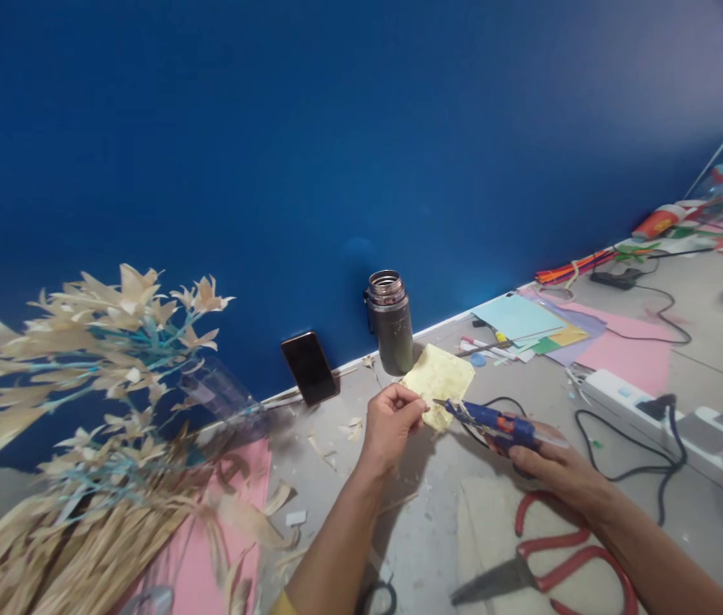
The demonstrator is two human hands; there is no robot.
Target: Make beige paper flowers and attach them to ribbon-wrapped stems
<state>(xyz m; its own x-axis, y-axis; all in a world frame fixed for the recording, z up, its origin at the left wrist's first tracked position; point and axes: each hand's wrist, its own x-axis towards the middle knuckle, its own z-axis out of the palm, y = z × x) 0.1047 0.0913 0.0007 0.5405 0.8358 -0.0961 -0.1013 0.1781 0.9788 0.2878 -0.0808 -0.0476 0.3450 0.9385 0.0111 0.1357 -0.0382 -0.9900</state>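
Observation:
My right hand is wrapped round a blue hot glue gun, its nozzle pointing left toward my other hand. My left hand is closed, thumb and forefinger pinched together close to the nozzle; whatever is between the fingertips is too small to make out. Just behind both hands is a pale yellow sheet with blotches on its surface. Below my right wrist, large red-handled scissors rest partly on a beige sheet.
An uncapped dark flask and a phone stand by the blue wall. Pale husk-like flowers and dry strips fill the left. On the right are coloured papers, a white power strip and black cables.

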